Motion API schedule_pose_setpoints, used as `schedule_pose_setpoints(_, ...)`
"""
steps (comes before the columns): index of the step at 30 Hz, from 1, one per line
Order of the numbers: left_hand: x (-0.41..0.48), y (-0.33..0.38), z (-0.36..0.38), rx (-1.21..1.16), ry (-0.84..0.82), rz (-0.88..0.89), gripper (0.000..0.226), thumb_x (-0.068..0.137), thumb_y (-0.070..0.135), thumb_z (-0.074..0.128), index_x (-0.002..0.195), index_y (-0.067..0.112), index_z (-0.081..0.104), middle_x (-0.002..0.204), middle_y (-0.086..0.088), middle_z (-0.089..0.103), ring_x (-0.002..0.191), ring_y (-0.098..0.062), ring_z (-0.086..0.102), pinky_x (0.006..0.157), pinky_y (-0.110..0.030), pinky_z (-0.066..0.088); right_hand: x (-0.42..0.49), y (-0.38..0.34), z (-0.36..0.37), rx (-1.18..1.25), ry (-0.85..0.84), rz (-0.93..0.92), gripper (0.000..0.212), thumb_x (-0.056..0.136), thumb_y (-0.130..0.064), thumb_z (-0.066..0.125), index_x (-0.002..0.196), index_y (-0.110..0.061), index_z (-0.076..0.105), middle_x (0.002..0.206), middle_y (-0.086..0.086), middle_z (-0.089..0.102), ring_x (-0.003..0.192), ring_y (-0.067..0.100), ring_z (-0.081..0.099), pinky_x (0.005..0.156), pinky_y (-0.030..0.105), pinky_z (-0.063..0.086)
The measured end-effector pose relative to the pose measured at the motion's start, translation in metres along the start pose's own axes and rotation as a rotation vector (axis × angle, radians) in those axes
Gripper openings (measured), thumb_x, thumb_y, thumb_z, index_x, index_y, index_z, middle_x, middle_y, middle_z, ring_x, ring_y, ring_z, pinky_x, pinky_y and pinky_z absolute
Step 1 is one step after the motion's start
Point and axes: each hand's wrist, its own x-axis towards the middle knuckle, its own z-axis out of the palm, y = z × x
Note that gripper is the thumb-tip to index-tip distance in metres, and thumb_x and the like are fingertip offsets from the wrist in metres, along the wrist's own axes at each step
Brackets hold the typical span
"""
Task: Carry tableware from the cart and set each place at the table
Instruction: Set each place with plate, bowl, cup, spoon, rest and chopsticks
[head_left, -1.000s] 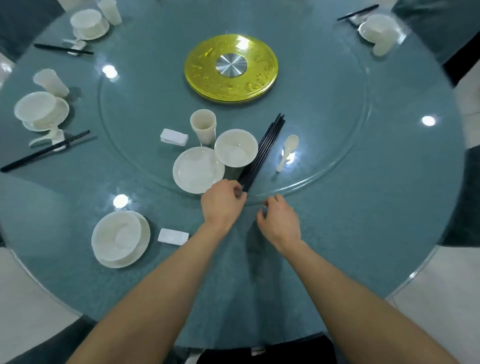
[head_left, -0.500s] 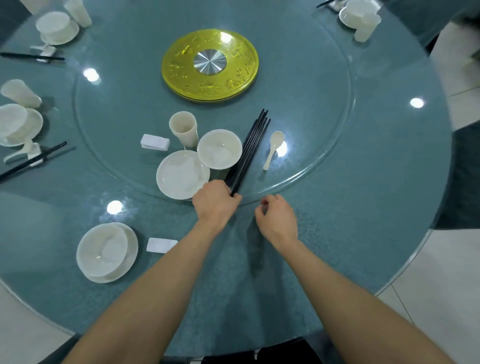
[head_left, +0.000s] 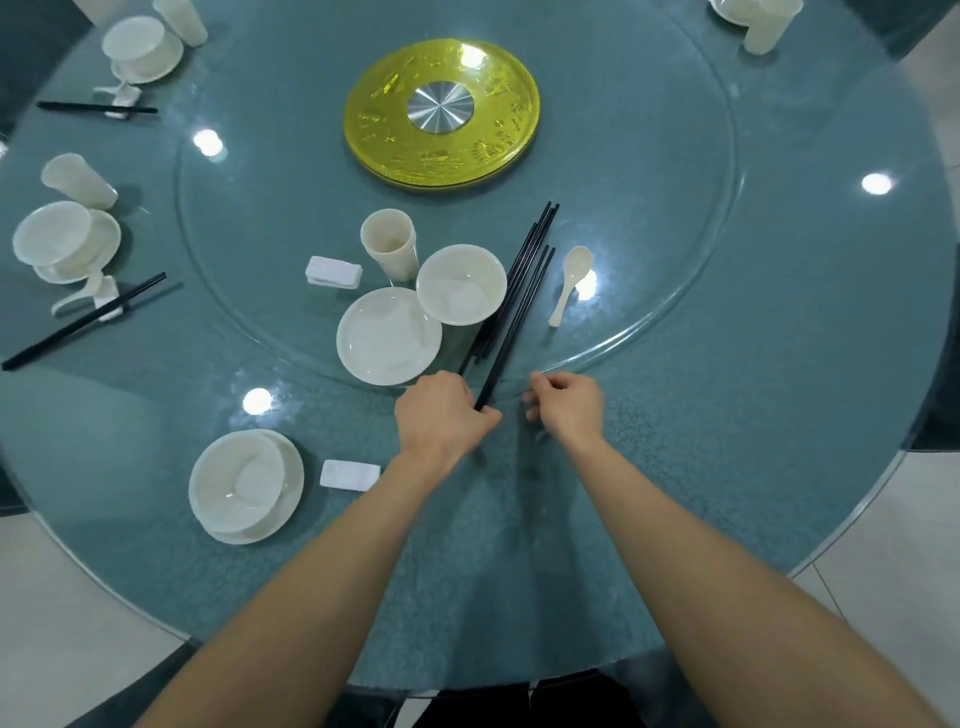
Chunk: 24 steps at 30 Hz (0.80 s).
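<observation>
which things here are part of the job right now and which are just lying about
In hand: left hand, gripping black chopsticks; chopstick bundle; right hand.
Lying about: gold disc; finished setting at left.

Left hand (head_left: 447, 415) grips chopsticks (head_left: 521, 312); right hand (head_left: 569, 410) beside it, fingers loosely curled.
</observation>
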Motion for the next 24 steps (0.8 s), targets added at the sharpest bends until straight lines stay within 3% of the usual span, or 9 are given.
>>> schedule_pose_setpoints(7,-0.033,-0.023,0.005,-0.019,-0.043,0.013,0.036,0.061,0.048,0.067,0.056,0.013,0.059,0.048,-0.001,0.055,0.053,-0.022,0.058,0.051,-0.030,0.046,-0.015,-0.003,0.022,0.240,-0.157,0.136,0.031,0.101,-0.035,0.069,0.086,-0.010,0.078,0.084,0.004,0.080,0.054,0.011,0.067,0.049,0.024,0.043)
schedule_pose_setpoints(11,-0.049,-0.037,0.008,-0.013,-0.043,0.015,0.036,0.061,0.048,0.068,0.058,0.013,0.061,0.050,-0.002,0.058,0.053,-0.022,0.059,0.052,-0.033,0.050,-0.025,-0.008,0.026,0.351,-0.189,0.162,0.027,0.096,-0.033,0.077,0.091,-0.006,0.078,0.081,0.006,0.078,0.055,0.012,0.063,0.049,0.023,0.043)
schedule_pose_setpoints(17,-0.071,-0.052,0.006,-0.050,-0.027,0.035,0.032,0.063,0.046,0.070,0.064,0.015,0.067,0.055,0.000,0.063,0.059,-0.021,0.062,0.057,-0.037,0.055,-0.040,-0.003,0.027,0.350,-0.199,0.133,0.022,0.091,-0.025,0.083,0.090,-0.005,0.075,0.081,0.009,0.076,0.054,0.014,0.062,0.043,0.021,0.038)
schedule_pose_setpoints(24,-0.109,-0.083,0.006,-0.097,-0.005,-0.011,0.031,0.064,0.046,0.066,0.064,0.015,0.064,0.058,0.001,0.064,0.062,-0.021,0.062,0.058,-0.037,0.057,-0.075,0.006,0.041,0.293,-0.236,0.103,0.027,0.092,-0.022,0.082,0.098,0.003,0.077,0.086,0.015,0.076,0.056,0.015,0.063,0.049,0.022,0.042)
